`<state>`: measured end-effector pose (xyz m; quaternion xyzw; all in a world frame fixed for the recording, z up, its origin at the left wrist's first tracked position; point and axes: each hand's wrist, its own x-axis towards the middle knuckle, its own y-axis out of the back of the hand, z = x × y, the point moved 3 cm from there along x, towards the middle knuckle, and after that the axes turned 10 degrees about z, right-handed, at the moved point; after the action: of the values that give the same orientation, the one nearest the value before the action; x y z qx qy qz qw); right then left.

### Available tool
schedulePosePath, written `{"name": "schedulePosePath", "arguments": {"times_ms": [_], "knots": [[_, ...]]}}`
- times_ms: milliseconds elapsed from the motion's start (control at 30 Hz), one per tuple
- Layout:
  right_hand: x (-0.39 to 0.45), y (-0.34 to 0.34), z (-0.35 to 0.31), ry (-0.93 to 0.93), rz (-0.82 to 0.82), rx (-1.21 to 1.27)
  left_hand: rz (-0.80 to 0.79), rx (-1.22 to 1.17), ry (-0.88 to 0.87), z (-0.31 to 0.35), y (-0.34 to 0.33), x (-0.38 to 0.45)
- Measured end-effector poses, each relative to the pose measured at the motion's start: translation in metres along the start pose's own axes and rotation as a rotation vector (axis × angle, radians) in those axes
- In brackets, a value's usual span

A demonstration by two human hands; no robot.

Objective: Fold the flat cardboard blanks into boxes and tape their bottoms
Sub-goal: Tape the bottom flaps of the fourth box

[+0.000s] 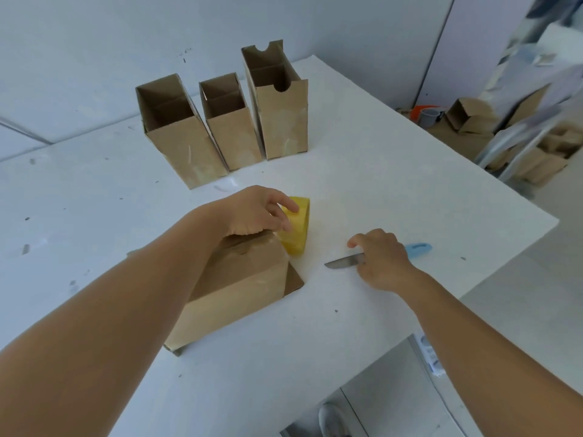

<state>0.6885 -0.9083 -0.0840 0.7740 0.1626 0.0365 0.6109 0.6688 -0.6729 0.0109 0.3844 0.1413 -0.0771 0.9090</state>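
Observation:
A folded cardboard box point(239, 288) lies on its side on the white table point(378, 171), its taped bottom end facing away from me. My left hand point(255, 212) grips a yellow roll of tape point(298, 228) just beyond that end, with the wrist over the box. To the right, my right hand point(383, 258) covers a knife point(342, 262) with a blue handle; the steel blade sticks out to the left and the handle tip to the right. The fingers curl over the handle.
Three upright open boxes point(220, 121) stand in a row at the back of the table. The table edge runs diagonally at the right. Beyond it, on the floor, lie more cardboard boxes point(470, 118), a grey cup and a metal rack.

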Motion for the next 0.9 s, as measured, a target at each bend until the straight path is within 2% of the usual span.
{"name": "schedulePosePath", "arguments": {"times_ms": [233,367,467,600,733,800,900], "knots": [[-0.008,-0.004,0.018,0.140,0.099,-0.072,0.062,0.002,-0.046,0.009,0.008,-0.004],[-0.007,-0.003,0.014,0.160,0.125,-0.121,0.093,-0.004,-0.050,0.011,0.012,-0.008],[-0.009,0.011,0.006,0.111,0.201,0.037,0.115,-0.011,-0.045,0.011,0.014,-0.011],[-0.020,0.037,-0.019,0.167,0.245,0.367,0.137,-0.007,-0.031,0.010,0.017,-0.015],[-0.031,0.065,-0.045,0.208,0.247,0.485,0.160,-0.023,-0.018,0.011,0.018,-0.017],[-0.033,0.075,-0.057,0.220,0.244,0.427,0.173,-0.029,-0.014,0.011,0.017,-0.017],[-0.034,0.082,-0.073,0.254,0.274,0.213,0.197,-0.030,-0.012,0.013,0.017,-0.017]]}}
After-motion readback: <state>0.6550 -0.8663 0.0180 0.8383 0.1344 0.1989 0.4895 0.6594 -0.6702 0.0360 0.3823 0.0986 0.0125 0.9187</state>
